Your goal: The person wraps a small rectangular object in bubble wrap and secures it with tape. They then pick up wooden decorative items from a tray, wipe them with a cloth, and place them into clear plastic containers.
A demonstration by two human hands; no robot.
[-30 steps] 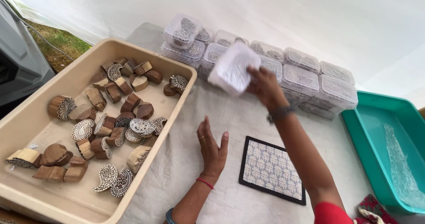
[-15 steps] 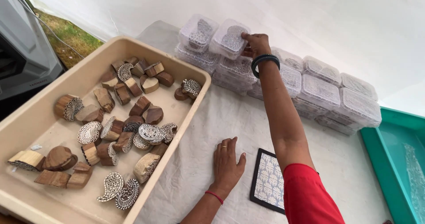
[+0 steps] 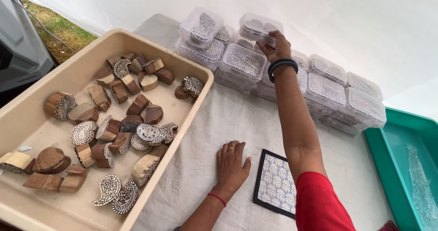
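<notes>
Table is draped in wrinkled white cloth, grass seen beyond. Left hand is laid flat, fingers spread; right hand fingers are pinched on a clear box.

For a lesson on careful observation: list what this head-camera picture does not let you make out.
1. What the right hand pinches at the top clear plastic box: the fingers cover it.
2. The carved faces of many wooden printing blocks in the beige tray: turned down or overlapped.
3. The patterned tile: its right part is behind the red sleeve.
4. The teal tray: cut off by the right edge.
5. The box contents: blurred by the lids.
</notes>
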